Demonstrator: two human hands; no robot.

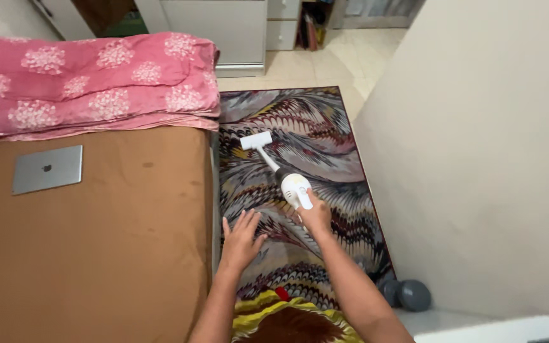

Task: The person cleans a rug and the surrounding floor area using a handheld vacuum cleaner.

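— Where was the handheld vacuum (285,174) seen, and by which hand was it held?

— It was found on the patterned rug (325,133), in the strip of floor between the bed and the wall. Its handle end was gripped by the right hand (316,215), the fingers closed round the white handle; the rounded white body lay just beyond the knuckles.

— And how was its long axis laid?

— It was run away from the right hand, up and to the left in the head view — from the handle, through the slim tube, to the flat white nozzle (257,140), which was set on the rug well ahead of the hand (towards the far end of the rug).

— What was noted of the other hand?

— The left hand (241,240) was held open, fingers spread, with nothing grasped; it was seen just beside the edge of the brown-covered bed (128,254), nearer the body than the vacuum. Whether the rug was touched by it could not be told.

— So the nearer hand was the right one?

— Yes — the vacuum was already held by it.
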